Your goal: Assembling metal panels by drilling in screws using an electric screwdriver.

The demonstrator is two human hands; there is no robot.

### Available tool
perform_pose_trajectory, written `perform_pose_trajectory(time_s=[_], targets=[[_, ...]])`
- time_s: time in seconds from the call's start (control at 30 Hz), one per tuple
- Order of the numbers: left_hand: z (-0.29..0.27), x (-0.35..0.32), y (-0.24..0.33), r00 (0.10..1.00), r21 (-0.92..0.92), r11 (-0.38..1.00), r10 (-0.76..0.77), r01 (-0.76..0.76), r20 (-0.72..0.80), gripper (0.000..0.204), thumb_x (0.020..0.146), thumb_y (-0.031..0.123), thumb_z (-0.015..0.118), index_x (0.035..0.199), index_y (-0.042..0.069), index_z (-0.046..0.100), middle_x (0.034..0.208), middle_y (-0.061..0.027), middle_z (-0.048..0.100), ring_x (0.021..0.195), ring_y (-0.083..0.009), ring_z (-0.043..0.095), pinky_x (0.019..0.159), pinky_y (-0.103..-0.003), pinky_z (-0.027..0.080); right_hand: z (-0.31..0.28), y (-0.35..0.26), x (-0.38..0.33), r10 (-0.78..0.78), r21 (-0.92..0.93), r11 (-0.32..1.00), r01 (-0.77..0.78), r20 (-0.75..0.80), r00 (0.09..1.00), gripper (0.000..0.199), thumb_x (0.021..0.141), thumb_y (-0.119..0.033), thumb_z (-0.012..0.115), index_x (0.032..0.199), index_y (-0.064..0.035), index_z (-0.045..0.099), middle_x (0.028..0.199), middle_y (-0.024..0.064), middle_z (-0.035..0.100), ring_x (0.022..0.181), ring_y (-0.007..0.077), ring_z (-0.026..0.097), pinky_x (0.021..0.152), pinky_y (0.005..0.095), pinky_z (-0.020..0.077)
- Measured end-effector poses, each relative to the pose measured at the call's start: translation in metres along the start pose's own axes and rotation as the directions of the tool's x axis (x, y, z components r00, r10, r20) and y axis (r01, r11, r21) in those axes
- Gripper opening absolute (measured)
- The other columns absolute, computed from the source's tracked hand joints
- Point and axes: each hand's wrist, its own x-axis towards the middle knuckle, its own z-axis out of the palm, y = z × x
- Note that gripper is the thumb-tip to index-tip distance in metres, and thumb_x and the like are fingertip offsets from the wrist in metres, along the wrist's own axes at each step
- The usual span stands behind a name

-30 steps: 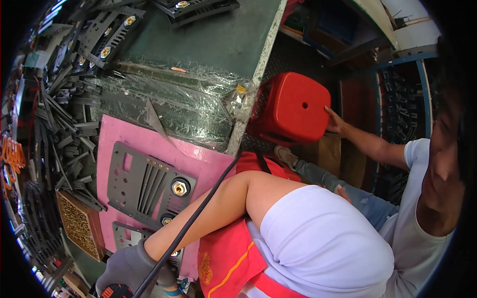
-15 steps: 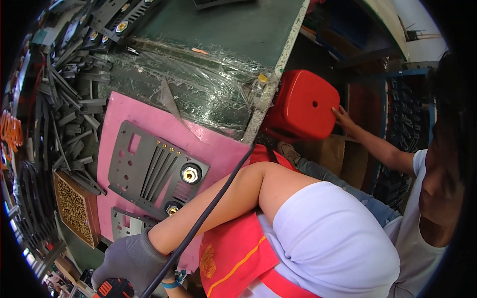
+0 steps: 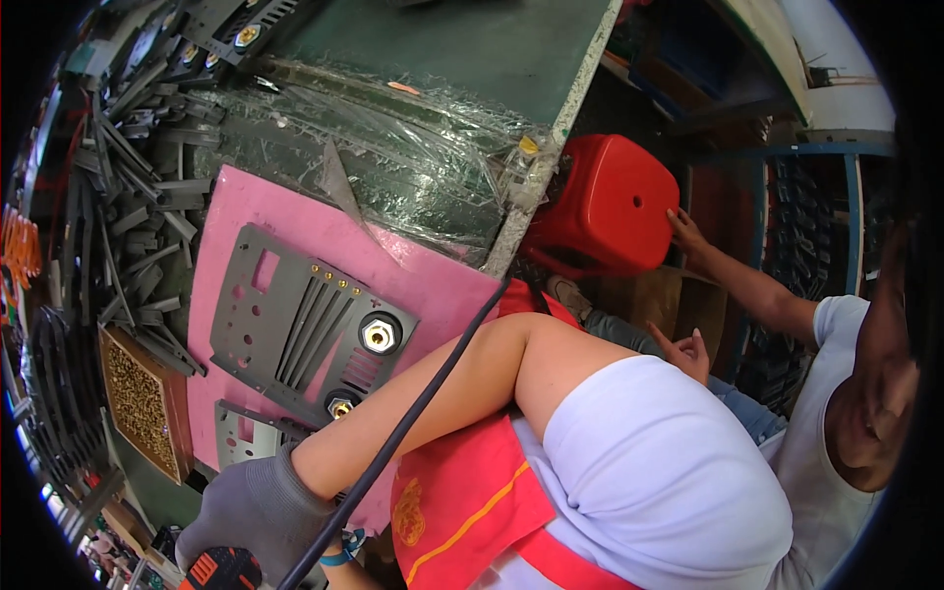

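Observation:
At the lower left, my right hand wears a grey glove and is closed around an orange-red and black power tool, cut off by the picture's lower edge. Only the wrist of my left hand, with a blue band, shows below the right forearm; its fingers are hidden. Beyond my forearm, a grey slotted metal panel with brass fittings and hex nuts lies on a pink sheet. A second grey panel lies nearest the gloved hand, partly covered by the arm.
A wooden box of small brass parts borders the pink sheet. Dark strips are heaped at the left. A black cable crosses my forearm. Right of the table edge, a co-worker's hand touches a red stool.
The view has shifted slightly. A co-worker's other hand has come into sight below the red stool, fingers raised. My gloved hand keeps its hold on the power tool.

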Motion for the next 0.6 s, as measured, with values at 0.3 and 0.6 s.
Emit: perform_pose_trajectory(time_s=[0.3,0.6], targets=[[-0.037,-0.059,-0.085,1.000,0.238,0.971,-0.020,0.014,0.019,0.035,0.096,0.021,0.058,0.124,0.001,0.057,0.118,-0.0147,0.063,0.108,-0.0236,0.059,0.091,-0.037,0.046,0.026,0.006,0.020,-0.157,0.098,0.983,0.158,-0.012,0.987,0.070,0.058,-0.014,0.070,0.126,-0.0182,0.053,0.086,0.0128,0.065,0.081,0.0364,0.066,0.072,0.0419,0.0504],[-0.019,-0.069,0.010,0.928,-0.368,0.924,-0.223,0.103,-0.300,0.044,0.097,0.017,0.056,0.135,-0.003,0.047,0.130,-0.0158,0.058,0.121,-0.0225,0.055,0.102,-0.037,0.045,0.030,-0.013,0.023,-0.014,-0.088,0.996,0.019,0.061,0.998,0.077,0.070,-0.014,0.084,0.135,-0.0021,0.046,0.119,0.0109,0.064,0.105,0.0144,0.061,0.097,0.0311,0.0474]])
